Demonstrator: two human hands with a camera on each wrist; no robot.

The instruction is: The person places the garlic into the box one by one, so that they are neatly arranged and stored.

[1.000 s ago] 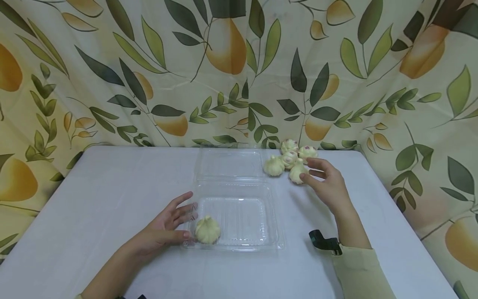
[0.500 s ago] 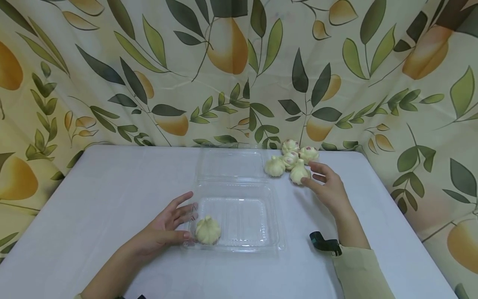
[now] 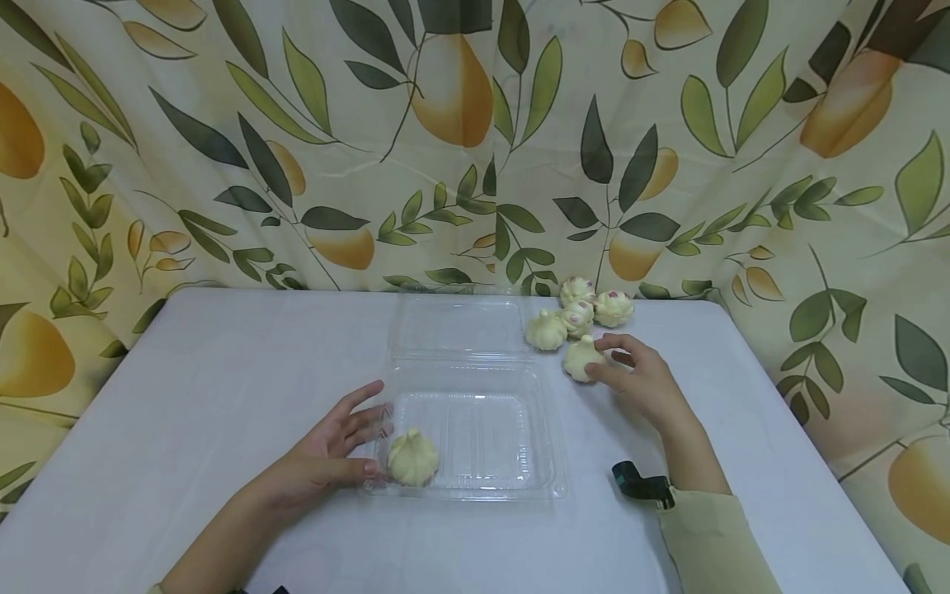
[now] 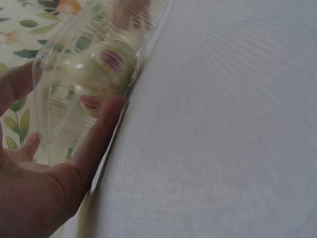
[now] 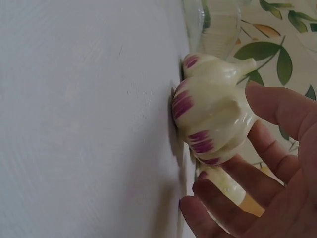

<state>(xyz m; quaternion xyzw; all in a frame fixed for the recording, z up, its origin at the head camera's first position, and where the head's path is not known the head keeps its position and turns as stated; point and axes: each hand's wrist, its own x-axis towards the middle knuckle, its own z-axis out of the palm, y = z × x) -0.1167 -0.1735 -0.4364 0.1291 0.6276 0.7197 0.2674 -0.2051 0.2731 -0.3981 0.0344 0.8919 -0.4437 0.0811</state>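
Observation:
In the head view a clear plastic clamshell box lies with its lid folded back, and one garlic bulb sits in its near left corner. My left hand rests against the box's left side, fingers extended; the left wrist view shows its thumb along the lower edge. My right hand holds a second garlic bulb between thumb and fingers, right of the lid hinge. Purple streaks mark that bulb's base in the right wrist view, where it is at or just over the tabletop.
Several more garlic bulbs cluster at the table's back edge, right of the open lid. A white cloth covers the table. Behind it hangs a curtain printed with leaves and fruit.
My right hand has drawn one garlic bulb away from the cluster, toward the near left. My left hand and the bulb in the box have stayed put.

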